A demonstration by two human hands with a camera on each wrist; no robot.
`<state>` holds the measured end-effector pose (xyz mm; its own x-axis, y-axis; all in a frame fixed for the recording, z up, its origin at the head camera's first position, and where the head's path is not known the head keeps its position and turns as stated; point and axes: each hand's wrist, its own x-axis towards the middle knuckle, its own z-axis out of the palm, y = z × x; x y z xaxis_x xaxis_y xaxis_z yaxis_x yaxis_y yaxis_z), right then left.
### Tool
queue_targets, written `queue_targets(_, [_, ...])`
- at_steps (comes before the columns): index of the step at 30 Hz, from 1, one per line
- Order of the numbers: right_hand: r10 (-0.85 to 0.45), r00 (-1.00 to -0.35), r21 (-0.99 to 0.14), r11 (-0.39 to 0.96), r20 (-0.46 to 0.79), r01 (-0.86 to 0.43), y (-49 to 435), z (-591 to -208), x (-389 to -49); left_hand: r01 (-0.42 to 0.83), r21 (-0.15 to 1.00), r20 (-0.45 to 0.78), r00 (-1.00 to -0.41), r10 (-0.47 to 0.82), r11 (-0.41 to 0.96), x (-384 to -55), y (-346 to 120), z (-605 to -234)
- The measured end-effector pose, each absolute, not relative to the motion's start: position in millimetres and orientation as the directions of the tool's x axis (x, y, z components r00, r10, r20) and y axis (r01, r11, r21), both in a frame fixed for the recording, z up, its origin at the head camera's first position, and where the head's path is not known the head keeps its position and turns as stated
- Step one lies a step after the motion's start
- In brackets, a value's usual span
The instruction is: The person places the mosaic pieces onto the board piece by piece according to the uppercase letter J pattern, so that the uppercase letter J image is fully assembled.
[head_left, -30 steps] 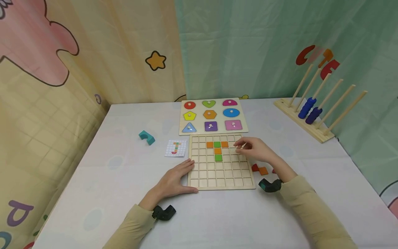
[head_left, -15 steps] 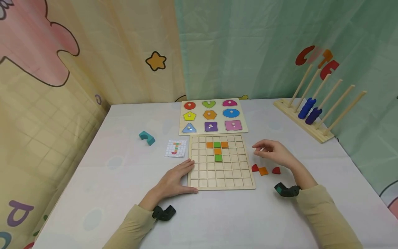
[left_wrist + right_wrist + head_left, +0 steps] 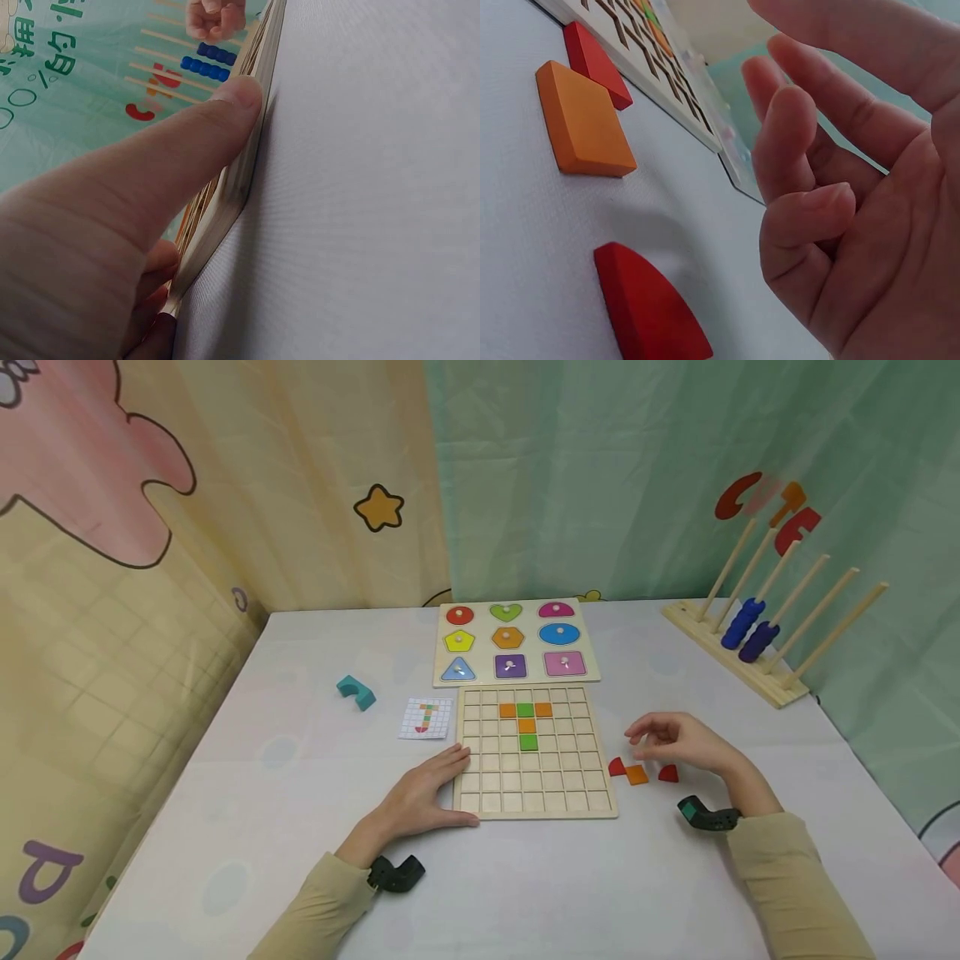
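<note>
A wooden grid board (image 3: 487, 777) lies on the table with orange and green square tiles (image 3: 527, 726) set in a T shape. My left hand (image 3: 420, 797) rests against the board's left side. Its thumb (image 3: 240, 101) touches the near edge in the left wrist view. Over the table to the right of the board hovers my right hand (image 3: 682, 743), fingers loosely bent and holding nothing. Below it lie an orange square tile (image 3: 589, 120), a red quarter-round tile (image 3: 649, 304) and another red tile (image 3: 596, 64), which meets the orange one at a corner.
A card printed with a coloured grid pattern (image 3: 425, 718) lies left of the board. Behind stands a knobbed shape puzzle (image 3: 480, 656). A teal arched block (image 3: 356, 692) is at left, and a peg stand (image 3: 787, 693) with blue beads is at back right.
My right hand has drawn back from over the grid board, rightward and slightly toward me, to hover near the loose tiles. The left hand has stayed put.
</note>
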<state>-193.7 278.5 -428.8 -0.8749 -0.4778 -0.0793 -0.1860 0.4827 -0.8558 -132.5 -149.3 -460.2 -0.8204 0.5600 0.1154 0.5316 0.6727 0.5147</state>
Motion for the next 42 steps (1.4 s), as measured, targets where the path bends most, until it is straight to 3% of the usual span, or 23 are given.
queue_targets(9, [-0.554, -0.819, -0.873, 0.462, -0.145, -0.158, 288, -432, -190, 0.537, 0.517, 0.118, -0.816, 0.566, 0.667, -132, -148, -460])
queue_targets(42, [-0.597, -0.773, -0.837, 0.519, -0.213, -0.171, 293, -439, -195, 0.530, 0.514, 0.110, -0.821, 0.561, 0.674, -132, -149, -459])
